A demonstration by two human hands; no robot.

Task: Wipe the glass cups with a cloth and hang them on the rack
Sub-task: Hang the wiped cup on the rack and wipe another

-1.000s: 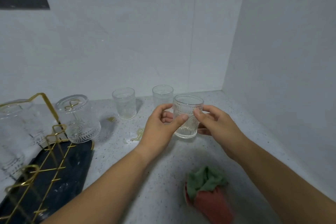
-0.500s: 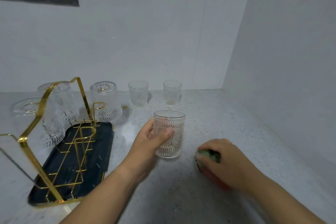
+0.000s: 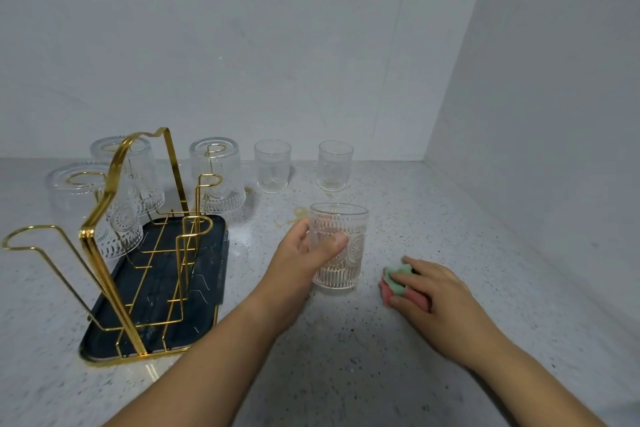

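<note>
Left hand (image 3: 304, 260) fingers curled round an upright embossed glass cup (image 3: 338, 246), mid-countertop (image 3: 346, 357). Right hand (image 3: 436, 298) fingers pinching a crumpled green-pink cloth (image 3: 398, 282) beside it.

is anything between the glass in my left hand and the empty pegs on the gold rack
Nothing visible. Only bare speckled countertop lies between the embossed clear glass cup held by the left hand and the gold wire rack. The three upside-down glasses hang on its far pegs, behind that path.
</note>
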